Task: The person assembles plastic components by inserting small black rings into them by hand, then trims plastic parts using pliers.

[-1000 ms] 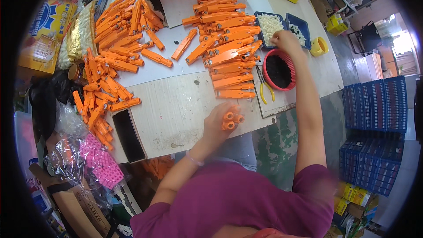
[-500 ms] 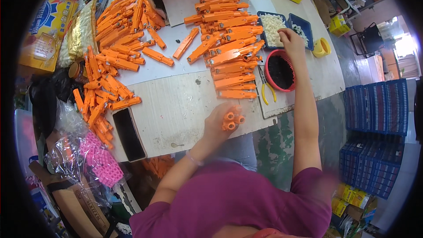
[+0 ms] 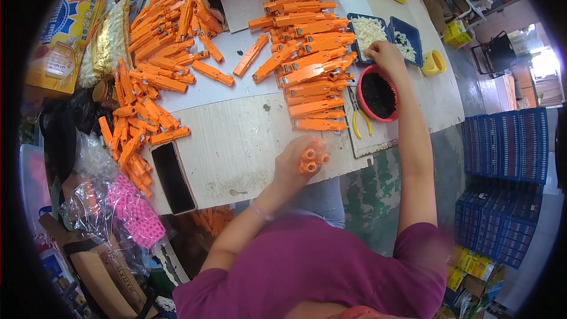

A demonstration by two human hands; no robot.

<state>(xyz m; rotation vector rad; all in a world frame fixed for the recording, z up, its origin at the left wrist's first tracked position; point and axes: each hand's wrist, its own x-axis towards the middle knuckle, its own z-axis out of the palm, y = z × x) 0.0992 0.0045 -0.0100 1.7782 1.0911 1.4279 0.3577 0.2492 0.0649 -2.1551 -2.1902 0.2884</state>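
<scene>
Above the front edge of the table, my left hand (image 3: 289,163) is wrapped round several orange plastic tubes (image 3: 309,167), their hollow round ends pointing toward my right. My right hand (image 3: 388,59) reaches over the near edge of a blue tray of small white pieces (image 3: 368,28). Its fingers are pinched together at those pieces, and I cannot make out what is between them. Just below my right wrist sits a red basket (image 3: 361,104) of small black bits. Ahead of my left hand, orange plastic parts (image 3: 319,106) lie stacked in a long row.
Yellow-handled pliers (image 3: 361,125) lie beside the basket. A second blue tray (image 3: 417,38) and a yellow ring-shaped roll (image 3: 433,62) stand to the right. More orange parts (image 3: 155,77) are heaped at left, near a phone (image 3: 173,178). Blue crates (image 3: 505,145) are stacked beyond the table.
My right hand has moved slightly left and down over the white pieces, its fingers now lower at them. My left hand keeps its hold on the orange tubes in about the same place.
</scene>
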